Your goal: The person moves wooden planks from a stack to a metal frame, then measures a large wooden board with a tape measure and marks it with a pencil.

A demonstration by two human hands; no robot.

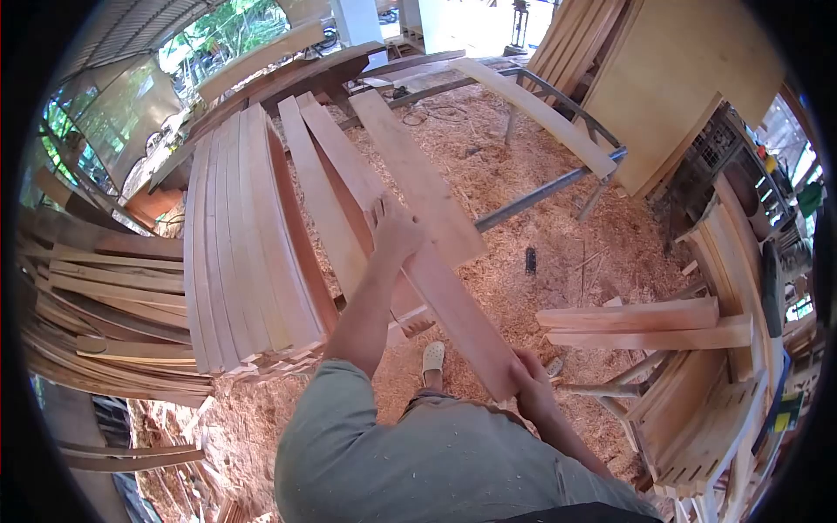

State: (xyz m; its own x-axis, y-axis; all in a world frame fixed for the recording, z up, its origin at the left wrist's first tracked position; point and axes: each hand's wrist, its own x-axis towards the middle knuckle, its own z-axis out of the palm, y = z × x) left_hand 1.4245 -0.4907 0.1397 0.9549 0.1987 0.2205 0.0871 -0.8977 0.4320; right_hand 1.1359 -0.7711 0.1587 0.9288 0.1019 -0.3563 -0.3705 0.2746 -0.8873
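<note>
Left hand (398,230) and right hand (530,383) are gripping a wooden plank (462,305) that could scrape the wide board (414,170) beyond them if either hold slips.

No legible lettering, brand or number anywhere in view. Plank (462,314) running from left hand (398,228) to right hand (534,383): no readable mark on its upper face. Yellow-and-blue item (787,411), well off to the right of the right hand: too small and blurred to read any print.
</note>
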